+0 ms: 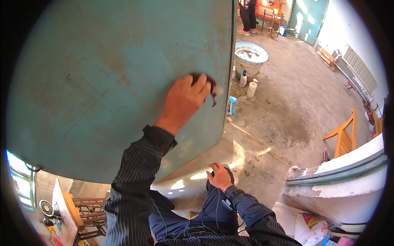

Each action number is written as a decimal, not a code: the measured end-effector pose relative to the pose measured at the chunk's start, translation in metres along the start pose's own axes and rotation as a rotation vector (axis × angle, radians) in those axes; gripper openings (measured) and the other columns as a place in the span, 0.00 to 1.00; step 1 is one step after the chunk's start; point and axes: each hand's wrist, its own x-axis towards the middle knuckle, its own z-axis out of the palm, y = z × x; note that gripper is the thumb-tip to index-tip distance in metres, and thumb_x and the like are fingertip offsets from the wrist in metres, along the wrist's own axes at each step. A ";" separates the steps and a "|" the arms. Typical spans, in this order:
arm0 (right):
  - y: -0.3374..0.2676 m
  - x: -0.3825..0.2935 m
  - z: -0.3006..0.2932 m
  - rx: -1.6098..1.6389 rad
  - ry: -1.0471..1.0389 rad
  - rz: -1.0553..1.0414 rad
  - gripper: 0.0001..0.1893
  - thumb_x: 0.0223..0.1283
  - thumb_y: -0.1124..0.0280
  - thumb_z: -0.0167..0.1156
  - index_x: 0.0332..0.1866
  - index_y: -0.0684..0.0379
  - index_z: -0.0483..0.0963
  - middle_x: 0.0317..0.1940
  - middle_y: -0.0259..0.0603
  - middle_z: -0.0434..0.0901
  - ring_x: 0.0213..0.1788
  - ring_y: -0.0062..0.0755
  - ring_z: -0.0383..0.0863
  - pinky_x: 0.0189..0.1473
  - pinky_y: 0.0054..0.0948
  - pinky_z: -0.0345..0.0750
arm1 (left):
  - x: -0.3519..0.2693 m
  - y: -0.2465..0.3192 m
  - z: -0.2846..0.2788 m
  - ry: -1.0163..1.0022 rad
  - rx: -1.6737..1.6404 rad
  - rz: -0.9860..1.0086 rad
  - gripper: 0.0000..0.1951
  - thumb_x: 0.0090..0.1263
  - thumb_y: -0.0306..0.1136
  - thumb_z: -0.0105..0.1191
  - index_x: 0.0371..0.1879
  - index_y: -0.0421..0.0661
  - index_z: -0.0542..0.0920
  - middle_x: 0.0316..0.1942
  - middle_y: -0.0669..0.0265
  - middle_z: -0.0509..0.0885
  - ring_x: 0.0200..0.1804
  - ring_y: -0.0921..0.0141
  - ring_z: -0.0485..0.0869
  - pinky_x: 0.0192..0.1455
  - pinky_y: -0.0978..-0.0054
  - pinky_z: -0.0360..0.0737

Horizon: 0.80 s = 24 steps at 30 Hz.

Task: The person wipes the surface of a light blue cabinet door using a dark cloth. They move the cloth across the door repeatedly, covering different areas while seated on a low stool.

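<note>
My left hand (187,100) grips a dark red cloth (212,82) and presses it against a teal painted door (92,123). A strip of the cloth hangs below the fingertips, and much of it is hidden under the hand. Brownish smudges and scratch marks cover parts of the door's surface. Lower down, my right hand (221,179) rests on my bent knee, holding nothing, with its fingers partly spread.
Past the door's edge, a patterned basin (251,53) sits on a bucket (246,70). Nearby stand a blue-capped bottle (243,79) and a pump bottle (251,89). A wooden chair (343,138) is at right. A person (247,15) stands far back. A sewing-machine table (69,212) is lower left.
</note>
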 end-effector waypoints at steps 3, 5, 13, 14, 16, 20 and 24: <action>-0.002 0.000 -0.001 0.006 0.004 -0.003 0.19 0.63 0.66 0.71 0.56 0.61 0.81 0.53 0.50 0.84 0.56 0.55 0.85 0.58 0.45 0.84 | -0.043 0.011 -0.005 -0.114 -0.040 0.022 0.18 0.59 0.28 0.65 0.50 0.50 0.85 0.59 0.72 0.86 0.40 0.66 0.79 0.43 0.67 0.82; -0.004 0.000 -0.002 0.006 0.006 -0.006 0.19 0.63 0.66 0.71 0.56 0.61 0.81 0.53 0.50 0.84 0.56 0.55 0.85 0.58 0.45 0.84 | -0.052 0.007 -0.013 -0.117 -0.036 0.004 0.18 0.58 0.28 0.66 0.49 0.50 0.85 0.59 0.72 0.87 0.40 0.66 0.78 0.43 0.67 0.81; -0.006 0.000 0.000 -0.023 -0.014 0.017 0.18 0.62 0.66 0.71 0.55 0.60 0.81 0.52 0.49 0.84 0.56 0.55 0.85 0.57 0.45 0.84 | -0.008 -0.047 -0.063 0.236 0.167 -0.107 0.18 0.58 0.29 0.66 0.49 0.52 0.85 0.60 0.75 0.87 0.38 0.66 0.78 0.42 0.68 0.80; -0.006 0.001 0.001 -0.026 -0.004 -0.004 0.18 0.62 0.67 0.71 0.55 0.60 0.81 0.52 0.49 0.84 0.56 0.55 0.85 0.57 0.45 0.83 | -0.010 -0.048 -0.065 0.231 0.183 -0.113 0.17 0.57 0.30 0.66 0.48 0.52 0.85 0.59 0.75 0.87 0.39 0.67 0.78 0.42 0.69 0.80; -0.008 0.002 0.003 -0.023 -0.016 0.025 0.18 0.62 0.67 0.71 0.55 0.60 0.81 0.52 0.48 0.84 0.56 0.55 0.85 0.57 0.45 0.83 | -0.027 -0.044 -0.063 0.141 0.173 -0.098 0.16 0.58 0.31 0.66 0.47 0.52 0.85 0.58 0.74 0.87 0.39 0.67 0.78 0.42 0.70 0.79; -0.009 0.002 0.005 -0.029 0.007 -0.015 0.17 0.61 0.67 0.71 0.54 0.60 0.81 0.51 0.49 0.84 0.55 0.55 0.85 0.56 0.46 0.84 | -0.094 -0.002 -0.050 -0.118 0.040 -0.047 0.17 0.59 0.29 0.67 0.49 0.52 0.86 0.61 0.72 0.87 0.38 0.67 0.77 0.41 0.68 0.79; -0.008 0.001 0.005 -0.035 0.055 -0.067 0.16 0.61 0.67 0.71 0.53 0.59 0.82 0.50 0.49 0.84 0.52 0.56 0.86 0.54 0.46 0.84 | -0.127 0.000 -0.056 -0.196 0.008 -0.080 0.17 0.58 0.28 0.66 0.49 0.52 0.86 0.62 0.72 0.87 0.38 0.66 0.76 0.42 0.68 0.80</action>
